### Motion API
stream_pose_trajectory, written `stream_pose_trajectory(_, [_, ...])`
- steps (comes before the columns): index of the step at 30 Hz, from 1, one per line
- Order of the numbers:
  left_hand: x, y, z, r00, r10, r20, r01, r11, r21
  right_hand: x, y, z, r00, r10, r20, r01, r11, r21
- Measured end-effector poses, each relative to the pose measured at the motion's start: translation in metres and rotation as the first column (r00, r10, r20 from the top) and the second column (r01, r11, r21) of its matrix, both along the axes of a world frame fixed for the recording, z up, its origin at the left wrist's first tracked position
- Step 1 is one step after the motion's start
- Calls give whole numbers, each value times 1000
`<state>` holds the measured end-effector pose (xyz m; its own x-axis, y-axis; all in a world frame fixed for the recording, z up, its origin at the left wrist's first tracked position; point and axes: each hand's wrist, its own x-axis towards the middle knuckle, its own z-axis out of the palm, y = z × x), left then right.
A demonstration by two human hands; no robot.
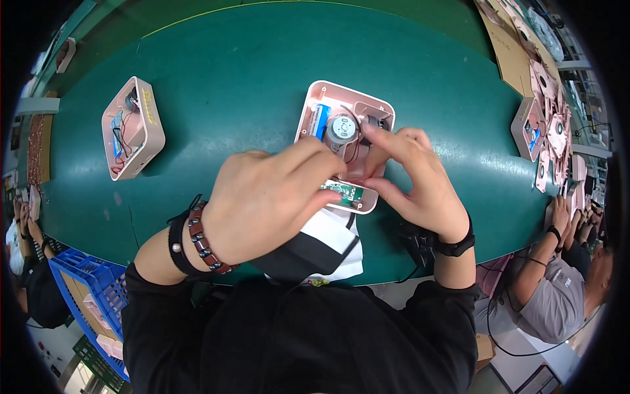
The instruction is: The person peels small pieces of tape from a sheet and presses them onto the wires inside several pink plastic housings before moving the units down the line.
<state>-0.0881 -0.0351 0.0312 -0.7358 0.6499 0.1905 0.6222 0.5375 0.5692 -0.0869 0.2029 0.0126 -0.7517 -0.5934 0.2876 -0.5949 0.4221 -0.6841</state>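
A pink open plastic housing (315, 92) lies before me with its inside facing up. It holds a round silver motor (342, 129), a blue-wrapped battery (319, 120), thin dark and red wires, and a green circuit board (352, 193) at its near end. My left hand (262, 200) reaches over the near left side, fingers curled and thumb at the board; what its fingertips pinch is hidden. From the right, my right hand (420, 177) has its thumb and a finger closed on the thin red wires (356, 178) beside the board, its index finger near the motor.
A second pink housing (154, 134) with wires stands at left, another (527, 128) at right near stacked pink parts (558, 125). Below the housing lie a black-and-white cloth or pouch (321, 249) and a black object (415, 243). A blue crate (85, 269) sits left; co-workers sit both sides.
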Motion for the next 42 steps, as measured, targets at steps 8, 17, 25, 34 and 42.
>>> stream_pose_trajectory(8, [-2, 11, -4, 992, -72, -106, 62, 993, -100, 6, -4, -13, 998, -61, -7, 61, 995, -80])
stream_pose_trajectory(17, [-10, 8, -11, 987, -152, -51, 148, 986, -71, 3, -6, -20, 999, -37, -17, 36, 997, -68])
stream_pose_trajectory(25, [-17, 13, -13, 937, -147, -317, 90, 978, -188, 3, -3, -25, 999, -34, 5, 35, 995, -96])
stream_pose_trajectory(34, [-33, 2, -21, 991, -105, -87, 101, 994, -52, 6, -17, -25, 983, -173, 58, 177, 981, -83])
stream_pose_trajectory(42, [-32, 1, -25, 994, -80, -78, 82, 996, 17, 5, -28, -29, 968, -235, -86, 224, 967, -122])
